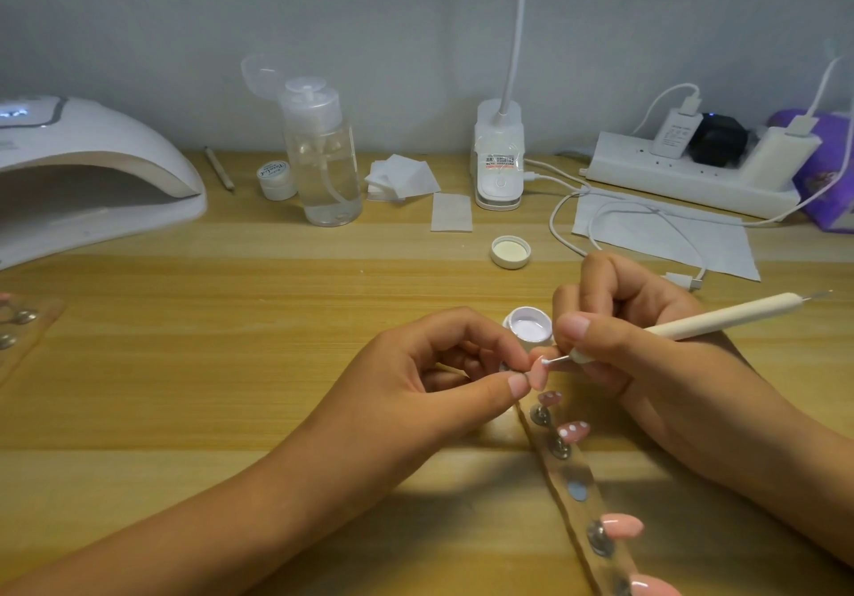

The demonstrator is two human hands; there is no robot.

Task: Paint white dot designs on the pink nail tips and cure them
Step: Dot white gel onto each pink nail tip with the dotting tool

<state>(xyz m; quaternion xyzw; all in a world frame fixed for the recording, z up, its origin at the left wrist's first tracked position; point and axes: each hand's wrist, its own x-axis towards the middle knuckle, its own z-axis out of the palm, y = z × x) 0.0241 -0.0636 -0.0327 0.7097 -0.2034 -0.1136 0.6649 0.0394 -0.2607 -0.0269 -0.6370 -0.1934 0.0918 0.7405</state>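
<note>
Left hand (443, 364) pinches pink nail tip (677, 372) at thumb and forefinger; right hand (614, 332) grips dotting pen (721, 318), white-loaded point touching the tip, open paint jar (530, 330) just behind

The paint jar (531, 329) is white, and its contents are white with a faint lilac cast. Just in front of it the nearest nail tip (676, 376) is salmon pink with one white dot, under the silver point of the cream-white dotting tool (721, 318). Further in front, two dotted nail tips (573, 430) are pink with white spots and two plain nail tips (621, 526) are unmarked pink, all on a clear strip (577, 510) with silver studs. The table (231, 364) is pale wood with banded grain. Behind the jar is a white lid (510, 251), cream inside. Far left of the jar is a white curing lamp (115, 142) with a grey band. Behind it to the right are a white power strip (684, 179), a black plug (716, 138) and a purple packet (827, 170).
</note>
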